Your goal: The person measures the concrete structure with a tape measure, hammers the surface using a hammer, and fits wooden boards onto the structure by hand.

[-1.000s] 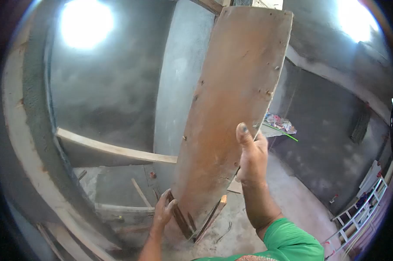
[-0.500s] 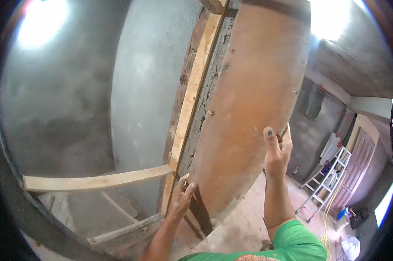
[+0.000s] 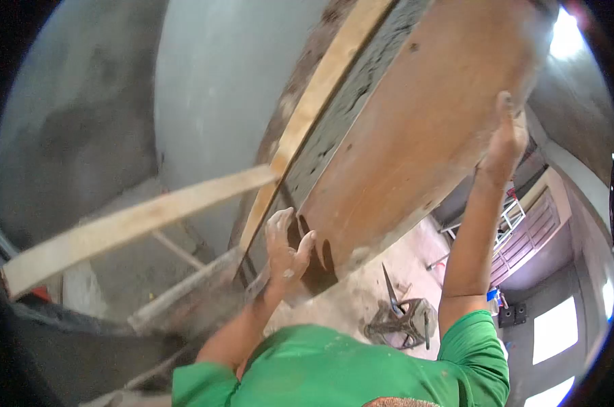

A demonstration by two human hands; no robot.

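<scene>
A large brown plywood board [image 3: 415, 129] with nail marks leans, tilted, against a rough, cement-covered edge [image 3: 358, 102]. High on its right edge is my right hand [image 3: 507, 139], thumb upright on the near side and the other fingers partly hidden at the edge. My left hand [image 3: 286, 254] is by the board's lower left corner, thumb and fingers apart with nothing in them. It casts a shadow on the board, and I cannot tell whether it touches. A long wooden strip [image 3: 313, 88] runs along the cement edge, left of the board.
A wooden crosspiece [image 3: 144, 210] reaches from the strip to the lower left. Smooth grey plaster [image 3: 218, 102] covers the wall behind. On the floor below lies a dark, dirty item with a pointed blade [image 3: 392, 288]. A ladder [image 3: 510, 220] and a panelled door [image 3: 531, 234] stand at right.
My right hand has moved up along the board's right edge. The left hand has gone from holding the lower left edge to spread fingers. The view has tilted and come closer.
</scene>
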